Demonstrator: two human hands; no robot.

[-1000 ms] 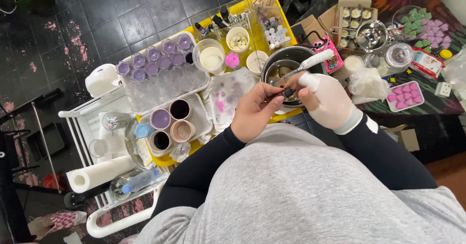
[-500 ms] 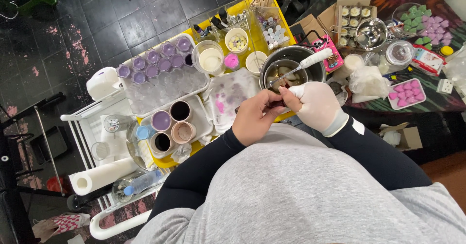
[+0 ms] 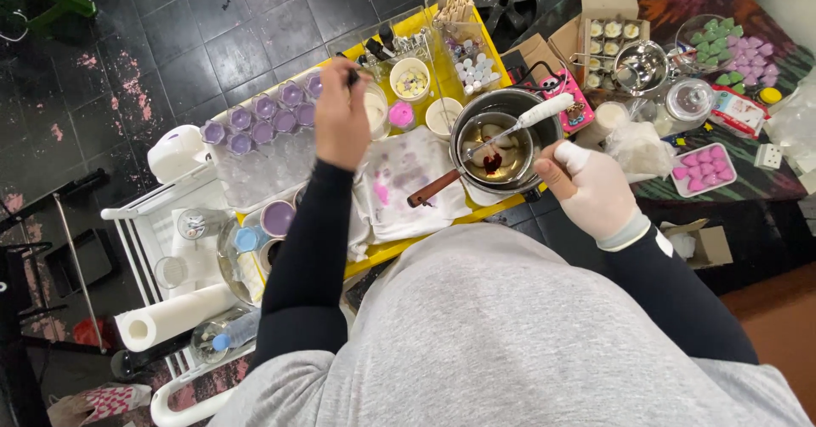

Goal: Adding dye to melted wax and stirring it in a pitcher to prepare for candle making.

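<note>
Seen from above, a person in a grey top with black sleeves stands over a crowded yellow desk [image 3: 425, 242]. A metal pot [image 3: 501, 142] sits near its front edge, between a stained white cloth [image 3: 408, 180] and the gloved right hand [image 3: 595, 191]. Inside the pot is a smaller pan of pale liquid with a dark red spot, its brown handle [image 3: 433, 189] pointing toward the person; a white-handled stirrer [image 3: 531, 119] leans in it. The pot looks stiff and probably heavy and hot, so the brown handle seems the safest place to grip.

The right hand rests just beside the pot, fingers loosely curled, thumb raised, holding nothing. The bare left hand [image 3: 342, 114] reaches forward with the arm stretched out, fingers closed around a small dark item [image 3: 352, 77], too small to identify. It hovers near a tray of purple cups [image 3: 255, 121].
</note>
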